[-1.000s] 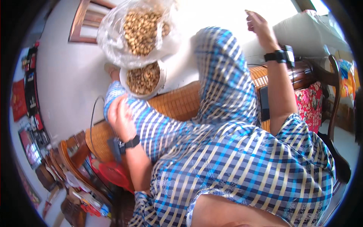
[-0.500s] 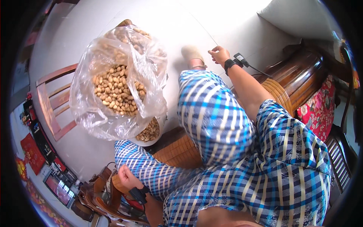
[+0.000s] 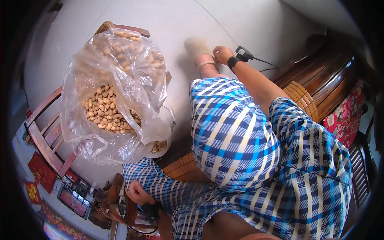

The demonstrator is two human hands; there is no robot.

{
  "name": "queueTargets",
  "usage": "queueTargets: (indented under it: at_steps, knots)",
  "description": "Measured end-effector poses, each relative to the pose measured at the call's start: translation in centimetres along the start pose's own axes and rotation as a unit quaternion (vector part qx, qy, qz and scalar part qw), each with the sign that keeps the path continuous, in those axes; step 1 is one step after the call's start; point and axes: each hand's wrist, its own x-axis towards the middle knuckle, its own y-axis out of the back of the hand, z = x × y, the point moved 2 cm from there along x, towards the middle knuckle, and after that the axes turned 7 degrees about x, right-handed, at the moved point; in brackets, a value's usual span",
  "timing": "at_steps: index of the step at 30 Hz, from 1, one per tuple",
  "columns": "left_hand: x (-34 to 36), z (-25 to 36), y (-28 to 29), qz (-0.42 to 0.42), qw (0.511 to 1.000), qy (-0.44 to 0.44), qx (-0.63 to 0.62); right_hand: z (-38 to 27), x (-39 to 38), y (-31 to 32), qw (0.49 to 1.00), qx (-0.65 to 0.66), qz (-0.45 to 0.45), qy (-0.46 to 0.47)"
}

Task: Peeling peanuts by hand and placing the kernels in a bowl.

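My right hand (image 3: 223, 55) reaches down beside my foot, fingers curled in close to the ankle and the heel of a beige shoe (image 3: 196, 47). What those fingers hold, if anything, is hidden. By my left thigh, my left hand (image 3: 139, 193) has its fingers bent inward; I cannot see whether anything small is in them. To the left, a large clear plastic bag (image 3: 148, 114) stands open, with unshelled peanuts (image 3: 105, 110) heaped inside. Partly under the bag's near edge, a white container (image 3: 168, 120) holds broken peanut shells (image 3: 159, 147).
A wooden chair (image 3: 44, 140) stands left of the bag, partly covered by it. On the right are a dark polished wooden seat (image 3: 320, 86), a red floral cloth (image 3: 345, 116) and a black cable (image 3: 264, 62) from my right wrist. A screen (image 3: 74, 202) is at lower left.
My right hand has moved left, toward the ankle, and its fingers have curled in. The left hand stays near the thigh. The view has shifted, and the bag appears lower and further left.
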Motion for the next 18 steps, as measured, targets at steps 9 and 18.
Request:
queueTargets:
  at_steps: [9,18]
  knots:
    - [0.0,-0.7,-0.6,0.008,0.999,-0.025,0.035,-1.1,-0.7,-0.2,0.999,0.016,0.042,-0.024]
    - [0.4,-1.8,-1.9,-0.021,0.997,-0.029,0.074,1.2,-0.2,-0.2,0.991,0.115,0.060,-0.001]
